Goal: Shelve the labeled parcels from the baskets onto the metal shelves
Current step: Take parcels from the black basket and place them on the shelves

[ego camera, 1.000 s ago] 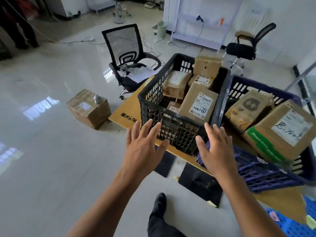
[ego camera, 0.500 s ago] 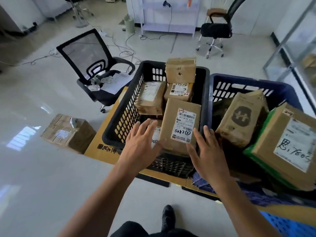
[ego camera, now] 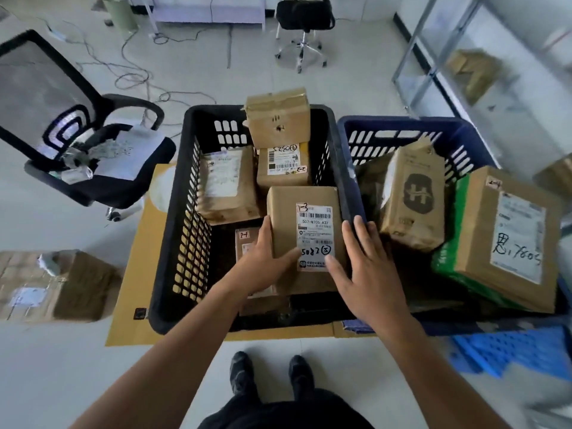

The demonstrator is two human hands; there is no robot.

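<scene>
A black basket holds several brown parcels. The nearest one, a labeled parcel marked 507-N705, leans upright against the basket's right wall. My left hand grips its left edge, thumb across the front. My right hand lies against its right edge with straight, spread fingers over the basket rim and its thumb on the label. A blue basket to the right holds a parcel with an H logo and a large box with a handwritten label. The metal shelves stand at the far right.
Both baskets sit on a yellow cardboard sheet on the floor. A black office chair stands to the left, and a taped box lies below it. Cables trail across the floor behind. A blue pallet lies at the right.
I have stepped closer and now look down into the baskets. Both hands went from hovering open over the black basket's near rim to touching the labeled parcel, and the left closed on its edge.
</scene>
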